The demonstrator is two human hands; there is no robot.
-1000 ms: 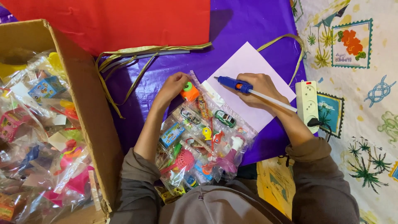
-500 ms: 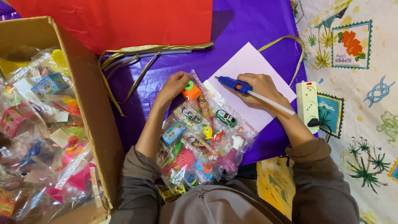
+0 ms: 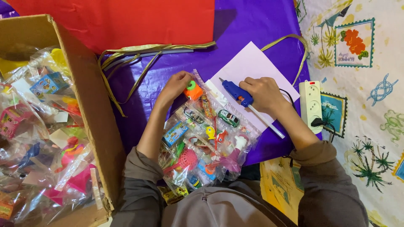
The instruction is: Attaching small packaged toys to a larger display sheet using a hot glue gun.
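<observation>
Across the far middle lies a purple sheet (image 3: 252,25), partly hidden beneath a red sheet (image 3: 126,21) whose far edge is cut off; at the left stands an open cardboard box (image 3: 94,113), its near and left sides out of frame, stuffed with clear packets of toys (image 3: 42,138) too jumbled to tell apart; at the right a patterned cloth (image 3: 357,126) runs off the edge; near the middle a clear bag of small toys (image 3: 206,138) lies on the purple sheet, its near end hidden by the person's grey clothing; a pale paper (image 3: 248,67) lies beyond it, the bag overlapping its near-left corner; a white power strip (image 3: 310,105) sits just right; the right hand (image 3: 263,93) is clamped round a blue glue gun (image 3: 235,91), nozzle pointing left over the paper; the left hand (image 3: 176,86) presses the bag's far corner, fingers curled, beside an orange toy (image 3: 192,90).
</observation>
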